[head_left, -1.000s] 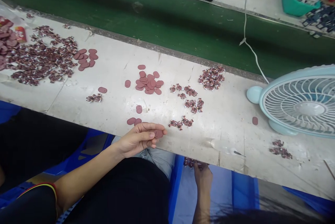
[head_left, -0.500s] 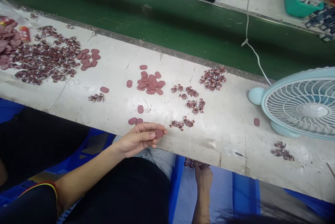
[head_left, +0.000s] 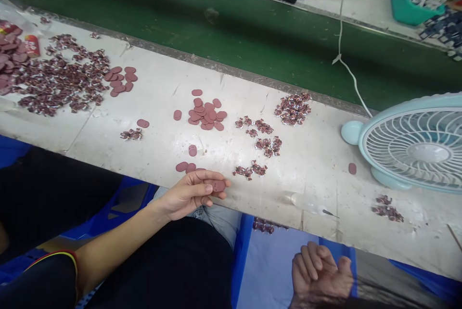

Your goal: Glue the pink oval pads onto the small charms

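Note:
Between the thumb and fingers of my left hand [head_left: 191,194] is a reddish-brown oval piece [head_left: 218,186] with small holes, held over the table's front edge. My right hand [head_left: 320,270] is over the blue bin at the lower right, palm up, with its fingers curled but apart and nothing seen in them. Rows of small brown-and-white parts [head_left: 263,225] lie in the bin below the table edge. Beyond my left hand are a pile of oval pieces [head_left: 207,115] and small clusters of brown-and-white parts [head_left: 249,170].
A light blue fan [head_left: 429,152] stands on the right of the white table [head_left: 306,164]. Near the front edge lies a clear bottle with a dark tip [head_left: 310,203]. Large heaps of parts [head_left: 65,80] cover the left. Behind are a green strip and a teal basket [head_left: 411,8].
My right hand has moved right and up out of the spot by the rows of parts and has turned palm up. My left hand still holds the oval piece, nearly unmoved.

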`<state>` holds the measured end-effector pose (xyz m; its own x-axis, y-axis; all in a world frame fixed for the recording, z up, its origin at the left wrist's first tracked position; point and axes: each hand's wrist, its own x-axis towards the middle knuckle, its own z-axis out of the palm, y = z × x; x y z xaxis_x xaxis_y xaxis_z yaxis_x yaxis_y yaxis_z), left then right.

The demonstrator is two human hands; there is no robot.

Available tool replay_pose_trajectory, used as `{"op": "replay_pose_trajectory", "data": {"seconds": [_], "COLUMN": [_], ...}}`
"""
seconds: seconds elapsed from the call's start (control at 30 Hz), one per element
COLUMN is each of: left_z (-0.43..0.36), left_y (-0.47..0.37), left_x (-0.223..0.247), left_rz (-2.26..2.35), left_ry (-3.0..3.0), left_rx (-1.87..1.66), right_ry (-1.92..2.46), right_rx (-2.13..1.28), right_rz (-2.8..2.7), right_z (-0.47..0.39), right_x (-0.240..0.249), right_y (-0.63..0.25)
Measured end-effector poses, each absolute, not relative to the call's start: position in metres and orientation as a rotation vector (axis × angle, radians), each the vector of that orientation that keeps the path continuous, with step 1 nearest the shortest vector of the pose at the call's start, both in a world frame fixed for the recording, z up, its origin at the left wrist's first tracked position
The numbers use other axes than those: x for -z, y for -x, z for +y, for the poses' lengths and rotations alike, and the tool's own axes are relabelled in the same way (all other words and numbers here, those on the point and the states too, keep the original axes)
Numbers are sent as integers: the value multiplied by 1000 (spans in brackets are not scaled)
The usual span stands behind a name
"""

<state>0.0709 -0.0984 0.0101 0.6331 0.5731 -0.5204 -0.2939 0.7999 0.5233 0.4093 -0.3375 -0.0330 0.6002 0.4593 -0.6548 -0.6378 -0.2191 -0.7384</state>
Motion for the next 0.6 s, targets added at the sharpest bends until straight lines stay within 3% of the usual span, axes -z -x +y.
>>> {"op": "replay_pose_trajectory", "data": {"seconds": [0.17, 0.3, 0.4, 0.5, 0.6], "left_z": [-106, -113, -121, -129, -136], "left_y": [-83, -87, -93, -102, -112], "left_x": [-12, -11, -5, 1, 5], "left_rz": [701, 665, 645, 622, 613], "left_ry": [-386, -354, -337, -332, -344], "left_rx": [-493, -478, -480, -498, -502], "right_ry": [395, 0, -162, 81, 986], "right_rx": [-1429, -1502, -1470, -1413, -1248], "right_rz": [412, 454, 444, 454, 185], "right_z": [-290, -234, -213, -217, -233], "right_x": [39, 59, 46, 16, -5], "right_y": [-400, -403, -396, -375, -358]}}
